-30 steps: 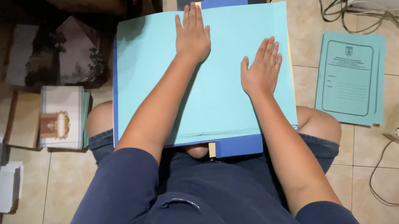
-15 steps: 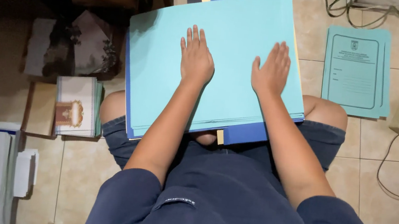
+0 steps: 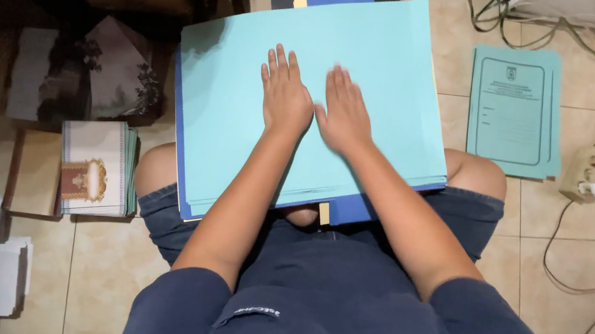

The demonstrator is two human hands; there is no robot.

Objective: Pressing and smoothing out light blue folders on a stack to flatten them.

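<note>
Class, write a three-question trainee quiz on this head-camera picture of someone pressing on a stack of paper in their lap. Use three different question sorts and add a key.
1. True or false: both hands lie flat on the light blue paper stack.
2. Multiple choice: the printed teal folder lies on A) the person's lap, B) the tiled floor, C) the cardboard box.
3. Fill in: the left hand and right hand lie ______ each other near the stack's middle.

Key: 1 true; 2 B; 3 beside, thumbs close together.
</note>
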